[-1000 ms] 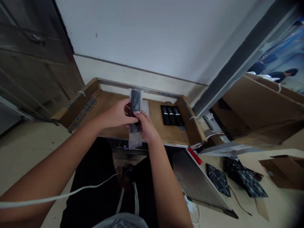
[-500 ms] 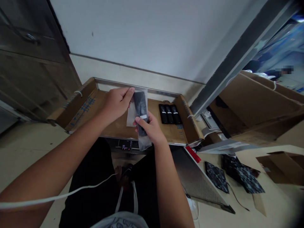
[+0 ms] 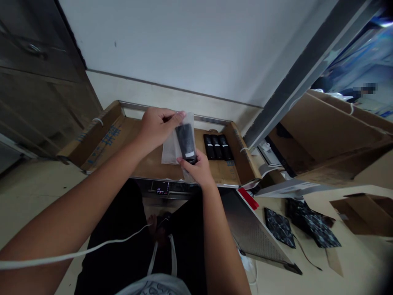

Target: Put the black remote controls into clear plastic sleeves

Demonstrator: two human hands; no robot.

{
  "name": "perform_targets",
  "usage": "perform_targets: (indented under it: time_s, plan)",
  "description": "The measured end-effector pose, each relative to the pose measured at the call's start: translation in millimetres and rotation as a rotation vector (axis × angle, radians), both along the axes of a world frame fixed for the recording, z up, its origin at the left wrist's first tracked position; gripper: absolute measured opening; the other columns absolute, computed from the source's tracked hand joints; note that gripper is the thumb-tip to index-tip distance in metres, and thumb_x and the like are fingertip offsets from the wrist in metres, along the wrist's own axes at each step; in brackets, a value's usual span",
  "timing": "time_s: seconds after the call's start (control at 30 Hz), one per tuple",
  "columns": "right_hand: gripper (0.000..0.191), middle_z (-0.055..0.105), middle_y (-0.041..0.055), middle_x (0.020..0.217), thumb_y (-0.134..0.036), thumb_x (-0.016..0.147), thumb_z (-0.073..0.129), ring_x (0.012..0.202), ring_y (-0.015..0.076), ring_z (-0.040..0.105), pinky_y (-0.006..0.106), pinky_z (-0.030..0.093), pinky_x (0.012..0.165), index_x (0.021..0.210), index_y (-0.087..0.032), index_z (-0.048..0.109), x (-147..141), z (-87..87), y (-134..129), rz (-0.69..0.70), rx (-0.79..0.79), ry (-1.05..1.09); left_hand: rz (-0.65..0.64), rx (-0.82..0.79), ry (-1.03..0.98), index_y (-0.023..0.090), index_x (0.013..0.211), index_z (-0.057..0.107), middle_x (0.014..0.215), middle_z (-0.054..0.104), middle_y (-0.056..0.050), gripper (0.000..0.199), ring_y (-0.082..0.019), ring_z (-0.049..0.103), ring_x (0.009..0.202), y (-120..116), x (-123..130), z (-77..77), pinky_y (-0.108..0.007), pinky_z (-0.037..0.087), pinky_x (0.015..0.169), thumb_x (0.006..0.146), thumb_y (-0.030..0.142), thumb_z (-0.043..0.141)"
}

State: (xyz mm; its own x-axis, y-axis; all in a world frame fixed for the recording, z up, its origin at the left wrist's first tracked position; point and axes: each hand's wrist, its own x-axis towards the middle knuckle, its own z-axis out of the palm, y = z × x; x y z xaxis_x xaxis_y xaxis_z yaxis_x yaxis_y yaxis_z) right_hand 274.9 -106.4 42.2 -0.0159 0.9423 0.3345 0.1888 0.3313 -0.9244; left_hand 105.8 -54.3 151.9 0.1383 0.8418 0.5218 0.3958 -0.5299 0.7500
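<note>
My left hand [image 3: 162, 123] pinches the top edge of a clear plastic bag [image 3: 190, 119]. Inside the bag is a flat black object [image 3: 185, 137] with a small white label near its lower end; its exact kind I cannot make out. My right hand [image 3: 198, 166] grips the lower end of this bagged object, thumb across the front. Behind them, a flat translucent bag [image 3: 169, 149] lies on the cardboard-lined tray [image 3: 147, 170]. To the right, three similar black objects [image 3: 217, 146] with white labels lie side by side in the tray.
Cardboard walls [image 3: 244, 153] edge the tray at both ends. A large cardboard box [image 3: 331, 135] stands on the right, above a tilted metal panel [image 3: 260, 233]. Dark patterned pieces [image 3: 279, 227] lie on the floor. A small lit screen [image 3: 162, 188] sits under the tray's front edge. A white cable [image 3: 101, 248] crosses my lap.
The black object sits lower in the bag relative to its top edge, its label now nearer my right thumb. My left hand has shifted slightly right along the bag's top.
</note>
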Motion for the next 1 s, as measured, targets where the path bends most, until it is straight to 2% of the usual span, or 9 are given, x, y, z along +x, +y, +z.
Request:
perform_targets:
  time_s: [0.17,0.33,0.47,0.53,0.77,1.0]
  plan:
    - [0.034,0.045,-0.0045,0.065,-0.044,0.075,0.078,0.060,0.0114,0.037,0.025,0.030,0.055,0.070,-0.022,0.053,6,0.5,-1,-0.038,0.035,-0.077,-0.027,0.073,0.061,0.021,0.077,0.071,0.065,0.064,-0.002,0.035,-0.017,0.056,0.069,0,7,9.2,-0.029,0.039,0.062,0.083,0.055,0.067]
    - [0.035,0.046,-0.0041,0.065,-0.044,0.073,0.079,0.060,0.0116,0.038,0.025,0.031,0.055,0.070,-0.022,0.053,9,0.2,-4,-0.038,0.029,-0.093,-0.012,0.112,0.128,0.020,0.064,0.064,0.054,0.051,0.001,0.039,-0.015,0.049,0.062,0,9,14.8,-0.030,0.037,0.063,0.084,0.053,0.067]
    - [0.035,0.045,-0.0046,0.064,-0.044,0.072,0.080,0.059,0.0110,0.037,0.025,0.032,0.055,0.069,-0.021,0.054,11,-1.2,-6,-0.059,0.035,-0.101,-0.077,0.069,0.227,0.019,0.058,0.060,0.049,0.043,0.002,0.042,-0.014,0.047,0.060,3,7,16.5,-0.031,0.036,0.062,0.081,0.054,0.070]
    - [0.034,0.045,-0.0048,0.064,-0.044,0.071,0.080,0.059,0.0110,0.037,0.025,0.032,0.055,0.070,-0.021,0.055,13,-3.5,-6,-0.062,0.032,-0.105,-0.093,0.076,0.268,0.020,0.056,0.059,0.049,0.042,0.001,0.044,-0.015,0.047,0.060,3,6,16.9,-0.031,0.036,0.062,0.081,0.055,0.069]
    - [0.031,0.048,-0.0051,0.066,-0.044,0.070,0.080,0.061,0.0118,0.039,0.025,0.032,0.056,0.076,-0.021,0.060,21,-15.6,-6,-0.129,0.038,-0.188,0.000,0.222,0.269,0.020,0.058,0.061,0.058,0.050,-0.001,0.042,-0.017,0.052,0.067,-1,6,26.8,-0.033,0.038,0.067,0.084,0.053,0.066]
    - [0.027,0.046,-0.0069,0.064,-0.039,0.070,0.076,0.057,0.0108,0.037,0.025,0.031,0.053,0.081,-0.021,0.060,17,-28.9,-8,-0.214,0.065,-0.256,-0.070,0.218,0.310,0.020,0.055,0.058,0.054,0.046,-0.001,0.044,-0.018,0.052,0.069,-3,19,37.3,-0.034,0.038,0.070,0.082,0.051,0.071]
